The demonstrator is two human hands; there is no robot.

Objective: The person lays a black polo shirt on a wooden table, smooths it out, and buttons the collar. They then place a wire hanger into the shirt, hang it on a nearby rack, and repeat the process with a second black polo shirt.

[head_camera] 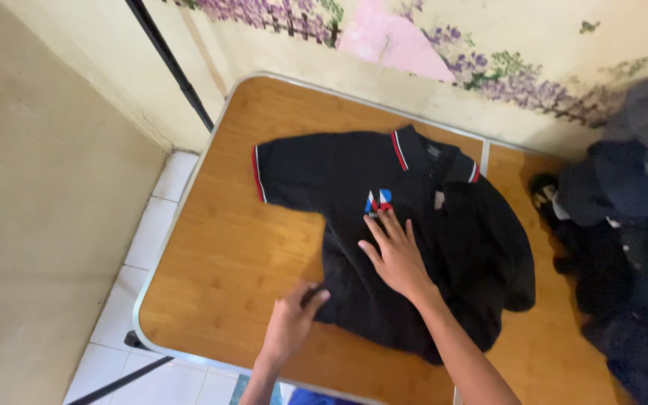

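White floor tiles (155, 225) and a yellowish wall border a wooden folding table (226, 262) with a metal rim; a flower-patterned wall (504, 75) runs behind it. On the tabletop a black polo shirt (339, 180) lies mostly flat, one short sleeve with red-and-white trim spread toward the left, its right portion bunched. The left hand (292, 319) pinches the shirt's lower left edge, fingers closed on the cloth. The right hand (395, 255) rests open and flat on the chest area, fingers spread, just below a small coloured emblem. Judged from this pose, a neat fold calls for the flat palm to anchor the cloth while the pinched edge is drawn taut and wrinkles are smoothed outward. At far right, a heap of dark garments (631, 247) sits, touching the table's end.
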